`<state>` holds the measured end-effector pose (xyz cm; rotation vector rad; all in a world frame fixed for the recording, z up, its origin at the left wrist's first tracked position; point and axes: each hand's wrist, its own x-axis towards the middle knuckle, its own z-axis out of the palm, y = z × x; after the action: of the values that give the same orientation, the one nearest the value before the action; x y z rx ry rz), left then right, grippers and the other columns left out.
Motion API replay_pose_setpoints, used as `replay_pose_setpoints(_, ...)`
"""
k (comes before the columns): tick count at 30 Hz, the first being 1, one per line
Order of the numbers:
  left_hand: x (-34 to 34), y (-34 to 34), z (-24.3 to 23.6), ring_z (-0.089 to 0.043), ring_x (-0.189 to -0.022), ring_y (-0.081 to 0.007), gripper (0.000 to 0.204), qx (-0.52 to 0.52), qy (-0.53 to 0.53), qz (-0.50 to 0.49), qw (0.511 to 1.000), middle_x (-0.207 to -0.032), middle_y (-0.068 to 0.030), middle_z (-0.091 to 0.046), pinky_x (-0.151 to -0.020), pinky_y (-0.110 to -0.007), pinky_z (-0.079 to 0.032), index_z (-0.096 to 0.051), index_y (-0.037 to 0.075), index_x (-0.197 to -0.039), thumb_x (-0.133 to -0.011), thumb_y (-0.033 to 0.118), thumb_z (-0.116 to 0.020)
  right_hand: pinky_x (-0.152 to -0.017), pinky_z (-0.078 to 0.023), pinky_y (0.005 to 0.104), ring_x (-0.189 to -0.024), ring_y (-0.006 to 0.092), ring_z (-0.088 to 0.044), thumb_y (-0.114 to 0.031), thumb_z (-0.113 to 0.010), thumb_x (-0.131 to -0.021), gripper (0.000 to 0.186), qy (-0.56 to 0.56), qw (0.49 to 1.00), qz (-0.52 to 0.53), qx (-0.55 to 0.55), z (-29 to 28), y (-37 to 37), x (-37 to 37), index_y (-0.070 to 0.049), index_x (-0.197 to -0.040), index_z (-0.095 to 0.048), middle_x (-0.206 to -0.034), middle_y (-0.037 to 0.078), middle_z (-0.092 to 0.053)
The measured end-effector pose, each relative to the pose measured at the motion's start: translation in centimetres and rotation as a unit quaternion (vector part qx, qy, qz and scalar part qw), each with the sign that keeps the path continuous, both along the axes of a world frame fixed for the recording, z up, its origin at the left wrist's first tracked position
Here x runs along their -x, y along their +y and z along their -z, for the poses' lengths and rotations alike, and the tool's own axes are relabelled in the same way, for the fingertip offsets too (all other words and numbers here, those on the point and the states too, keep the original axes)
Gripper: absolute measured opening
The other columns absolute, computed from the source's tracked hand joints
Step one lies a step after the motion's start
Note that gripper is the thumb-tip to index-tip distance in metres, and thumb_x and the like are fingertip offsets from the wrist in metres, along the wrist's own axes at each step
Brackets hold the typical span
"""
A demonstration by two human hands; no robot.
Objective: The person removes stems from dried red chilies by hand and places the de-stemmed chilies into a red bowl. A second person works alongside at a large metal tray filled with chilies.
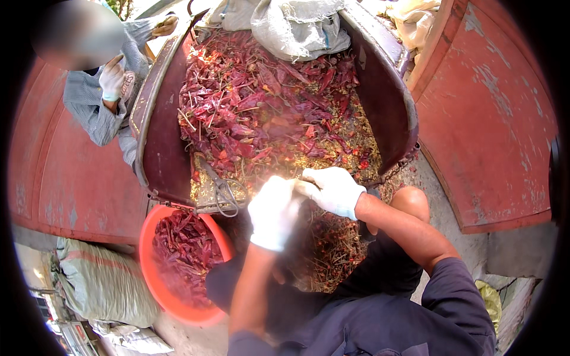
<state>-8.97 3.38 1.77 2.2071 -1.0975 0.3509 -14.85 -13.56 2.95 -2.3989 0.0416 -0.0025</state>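
Note:
My left hand (274,212) and my right hand (335,191), both in white gloves, meet at the fingertips over the near edge of a maroon metal cart bed (389,113). Both are closed in a pinch; whatever lies between the fingers is too small and blurred to make out. Dried red chili peppers (237,101) fill much of the bed, with yellow seeds (309,159) strewn over its near part. A pair of metal scissors (221,187) lies at the near left corner. An orange basin (155,285) below that corner holds more dried chilies (184,255).
Stems and scraps (335,252) are heaped on the ground below my hands. A co-worker's gloved hand (111,78) is raised at the cart's left. White sacks (297,26) lie at its far end. A full green sack (104,282) stands left; red metal doors (493,113) flank both sides.

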Motion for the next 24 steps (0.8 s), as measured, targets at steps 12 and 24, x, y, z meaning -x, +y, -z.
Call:
replay_pose_setpoints(12,0.1,0.5,0.5,-0.066,-0.072,-0.0259,0.016,-0.019,0.163,0.073,0.984,-0.081,-0.0096,-0.066,-0.068,-0.033,-0.052,-0.07,0.008,-0.093,-0.085,0.02,-0.073,-0.066,-0.051,0.0417,-0.078,0.0338,-0.067,-0.038,-0.055,-0.097,0.028,-0.091,0.982,-0.078,0.147,-0.8,-0.1,0.6,-0.013,-0.088,-0.066,-0.085,0.01,-0.068)
replay_pose_setpoints(24,1.1,0.8,-2.2,-0.046,-0.049,-0.0053,0.032,0.262,0.446,0.047,0.854,-0.076,-0.0026,-0.064,-0.047,-0.02,-0.034,-0.066,0.0,-0.098,-0.099,0.032,-0.061,-0.058,-0.05,0.0294,-0.066,0.0121,-0.061,-0.037,-0.051,-0.102,0.033,0.027,0.795,0.185,-0.577,-1.0,-4.7,-1.8,-0.007,-0.091,-0.059,-0.081,0.004,-0.064)
